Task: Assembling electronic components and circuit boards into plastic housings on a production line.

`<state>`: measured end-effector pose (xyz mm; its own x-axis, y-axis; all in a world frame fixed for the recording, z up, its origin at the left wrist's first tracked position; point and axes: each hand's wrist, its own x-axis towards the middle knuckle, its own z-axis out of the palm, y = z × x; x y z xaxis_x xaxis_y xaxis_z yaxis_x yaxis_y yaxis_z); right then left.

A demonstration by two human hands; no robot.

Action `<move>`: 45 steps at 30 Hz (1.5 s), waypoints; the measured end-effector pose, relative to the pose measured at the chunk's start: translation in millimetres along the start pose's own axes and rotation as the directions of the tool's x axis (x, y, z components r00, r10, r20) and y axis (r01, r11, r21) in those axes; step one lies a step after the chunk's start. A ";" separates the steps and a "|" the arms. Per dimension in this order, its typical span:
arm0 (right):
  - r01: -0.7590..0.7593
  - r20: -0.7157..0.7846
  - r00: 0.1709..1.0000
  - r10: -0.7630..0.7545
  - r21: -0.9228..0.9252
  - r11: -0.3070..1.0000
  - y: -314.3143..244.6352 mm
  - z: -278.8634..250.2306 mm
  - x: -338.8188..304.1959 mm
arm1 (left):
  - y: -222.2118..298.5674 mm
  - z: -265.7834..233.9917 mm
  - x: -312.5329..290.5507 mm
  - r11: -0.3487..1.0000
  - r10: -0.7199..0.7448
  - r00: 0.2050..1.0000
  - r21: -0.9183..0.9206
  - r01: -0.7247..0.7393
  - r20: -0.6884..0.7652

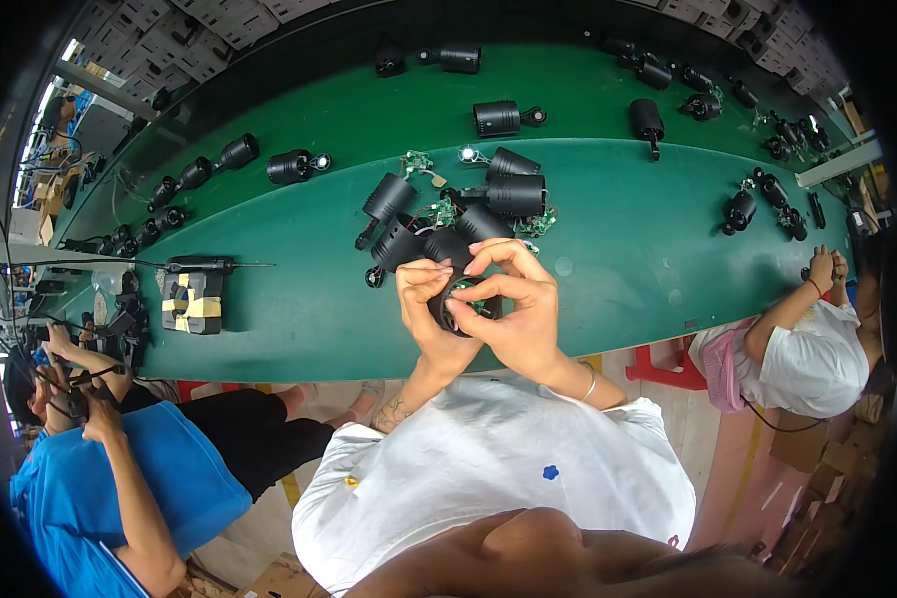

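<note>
Close to the front edge of the green table, my left hand [425, 311] curls around a black cylindrical housing [451, 319], whose round opening faces up. A small green circuit board [487, 307] shows inside that opening. My right hand [524, 311] is bent over the same housing, its thumb and fingers pinched at the opening by the board. What exactly the right fingertips grip is partly hidden. Just beyond both hands lies a pile of similar black housings [517, 195], with loose circuit boards [439, 212] and wires among them.
Left on the table, a black block with yellow tape [191, 303] stands beside an electric screwdriver [201, 265]. More black housings [289, 166] line the raised conveyor belt [369, 110]. A person in blue [159, 468] works at left, another in white [807, 349] at right.
</note>
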<state>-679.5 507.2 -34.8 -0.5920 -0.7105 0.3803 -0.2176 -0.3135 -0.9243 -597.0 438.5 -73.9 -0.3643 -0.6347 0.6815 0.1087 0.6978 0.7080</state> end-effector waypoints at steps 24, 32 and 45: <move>-0.527 0.301 0.840 0.452 0.650 0.547 58.0 -40.5 -8.7 | -16.6 47.2 -7.5 0.939 0.218 0.974 0.285 -0.192 -0.064; -0.441 0.199 0.877 0.437 0.696 0.567 78.7 -46.2 -12.2 | -20.0 55.3 -11.2 0.931 0.093 0.994 0.348 -0.109 0.063; -0.522 0.320 0.846 0.426 0.659 0.542 68.2 -60.2 -2.8 | -17.3 63.7 -7.9 0.964 0.002 0.999 0.267 -0.014 0.047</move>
<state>-739.4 525.8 -100.7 -0.3457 -0.9363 -0.0620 0.7023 -0.2144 -0.6788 -654.9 452.5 -103.4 -0.4067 -0.6172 0.6735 -0.1369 0.7701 0.6230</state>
